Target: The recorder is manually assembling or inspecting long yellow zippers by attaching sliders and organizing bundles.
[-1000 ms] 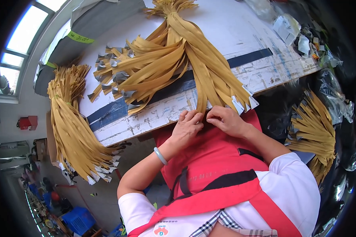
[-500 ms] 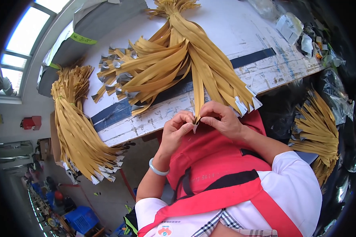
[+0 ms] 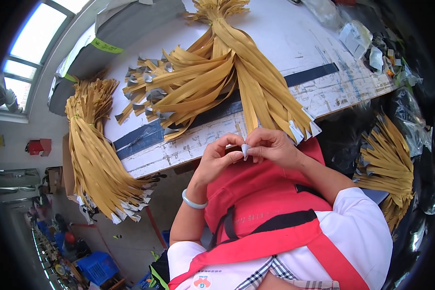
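Observation:
Pinched between both hands is the small white tab at the end of a mustard-yellow tape strip. My left hand, closed with thumb and forefinger together, grips the tab from its left side. On the other side my right hand is closed on it too, fingertips curled in. The strip runs up from my hands into a tied bundle of yellow tapes lying on the table. Some tapes in that bundle fan left with grey tabs; others hang right with white tabs.
A second tied yellow bundle droops over the table's left edge. Another bundle lies at the right, below table height, near clear plastic bags. A dark band crosses the white tabletop. On the floor stands a blue crate.
My fingers have shifted slightly up and right with the tab, which now shows larger and paler between them. The view has moved a little; the bundles lie as before.

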{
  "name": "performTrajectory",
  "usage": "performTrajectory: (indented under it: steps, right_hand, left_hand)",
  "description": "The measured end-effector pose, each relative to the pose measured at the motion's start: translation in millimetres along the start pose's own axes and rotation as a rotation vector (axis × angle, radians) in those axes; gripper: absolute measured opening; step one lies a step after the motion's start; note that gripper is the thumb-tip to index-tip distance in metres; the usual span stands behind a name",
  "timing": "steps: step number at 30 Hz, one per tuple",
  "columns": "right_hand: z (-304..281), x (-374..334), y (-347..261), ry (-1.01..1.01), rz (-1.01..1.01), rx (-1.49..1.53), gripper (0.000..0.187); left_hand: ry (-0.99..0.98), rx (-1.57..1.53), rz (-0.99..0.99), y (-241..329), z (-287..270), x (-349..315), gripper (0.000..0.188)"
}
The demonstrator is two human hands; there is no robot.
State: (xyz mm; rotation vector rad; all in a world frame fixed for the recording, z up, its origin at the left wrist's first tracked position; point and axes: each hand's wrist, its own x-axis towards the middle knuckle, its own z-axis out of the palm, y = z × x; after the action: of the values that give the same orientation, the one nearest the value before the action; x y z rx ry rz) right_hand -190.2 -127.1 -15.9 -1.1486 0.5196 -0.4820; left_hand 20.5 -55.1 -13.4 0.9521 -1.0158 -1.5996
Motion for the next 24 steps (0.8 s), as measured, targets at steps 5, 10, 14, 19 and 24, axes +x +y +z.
performTrajectory:
  steps: [5, 10, 14, 19, 24]
  right_hand:
    - [-11.6, 10.8, -6.2, -0.069, 0.024, 0.047, 0.004]
    - [-0.7, 12.3, -11.8, 0.053, 0.077, -0.069, 0.007]
    - [6.3, 22.9, 16.6, 0.32, -0.66, -0.912, 0.01]
    - [-2.9, 23.2, 18.8, 0.309, -0.681, -0.828, 0.007]
    - [-10.7, 18.3, 17.2, 0.126, -0.406, -0.375, 0.007]
  left_hand:
    - [0.009, 0.035, 0.068, -9.3, -2.9, 8.4, 0.013]
    - [0.162, 0.095, 0.126, -18.6, 7.3, 6.9, 0.012]
    - [0.538, 0.802, 0.446, -27.9, 24.1, 14.2, 0.019]
    - [0.451, 0.187, 0.255, -14.4, 34.0, 18.1, 0.042]
    - [0.156, 0.264, 0.197, -26.2, -6.0, 7.8, 0.022]
